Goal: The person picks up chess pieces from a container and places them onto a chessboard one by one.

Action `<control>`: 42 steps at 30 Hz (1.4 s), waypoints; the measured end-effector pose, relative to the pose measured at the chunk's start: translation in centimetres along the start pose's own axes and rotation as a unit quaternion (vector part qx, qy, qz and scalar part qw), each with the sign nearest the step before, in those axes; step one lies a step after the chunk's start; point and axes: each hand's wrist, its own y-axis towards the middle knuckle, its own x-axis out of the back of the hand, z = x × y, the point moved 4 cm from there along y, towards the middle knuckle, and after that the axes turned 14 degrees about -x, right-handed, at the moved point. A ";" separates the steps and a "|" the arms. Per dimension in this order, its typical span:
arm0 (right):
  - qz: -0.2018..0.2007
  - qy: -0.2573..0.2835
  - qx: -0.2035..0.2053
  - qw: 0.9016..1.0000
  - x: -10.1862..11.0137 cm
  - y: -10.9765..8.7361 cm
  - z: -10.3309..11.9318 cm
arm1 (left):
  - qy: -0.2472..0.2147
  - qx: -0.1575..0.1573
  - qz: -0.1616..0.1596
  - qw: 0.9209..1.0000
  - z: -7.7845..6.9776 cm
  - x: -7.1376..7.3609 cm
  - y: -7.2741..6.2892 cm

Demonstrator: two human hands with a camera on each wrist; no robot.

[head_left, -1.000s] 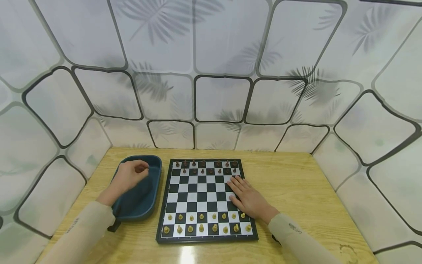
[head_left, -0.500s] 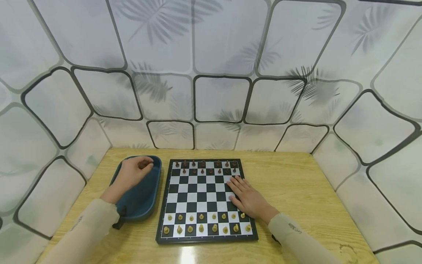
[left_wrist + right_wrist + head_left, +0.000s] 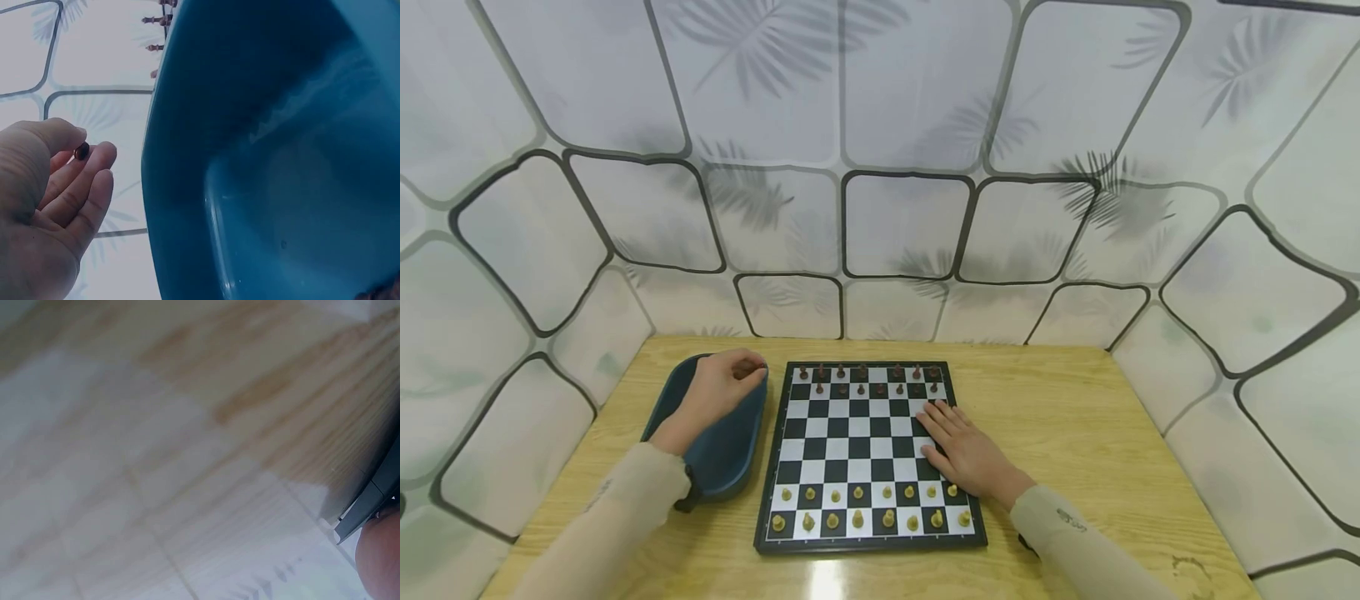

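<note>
My left hand (image 3: 718, 385) is over the far right side of the blue bin in the head view. Between thumb and fingertips it pinches a small dark brown chess piece (image 3: 81, 150), mostly hidden by the fingers. The chessboard (image 3: 848, 460) lies to the right of the bin. Yellow chess pieces (image 3: 858, 517) fill its two near rows, and dark red chess pieces (image 3: 861, 389) stand in the two far rows, with a bare square in each. My right hand (image 3: 964, 450) rests with fingers straight on the board's right edge.
The blue bin (image 3: 721, 479) stands at the board's left, close to it. In the left wrist view its inside shows, with something dark reddish at the lower corner. All sits on a wooden table (image 3: 1045, 400) backed by a patterned wall (image 3: 906, 225).
My left hand has moved to the right over the bin, toward the board's far left corner, still pinching. My right hand has stayed in place.
</note>
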 end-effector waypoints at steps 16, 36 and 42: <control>0.001 0.005 0.000 1.000 0.2 -0.1 0.2 | 0.003 0.010 0.021 1.000 0.0 -1.9 0.9; 0.007 0.007 -0.002 1.000 0.5 -0.1 0.4 | 0.010 0.022 0.098 0.995 -0.8 -4.3 2.4; 0.004 0.009 -0.001 1.000 0.5 -0.1 0.4 | 0.018 0.034 0.110 0.993 -0.7 -5.0 2.9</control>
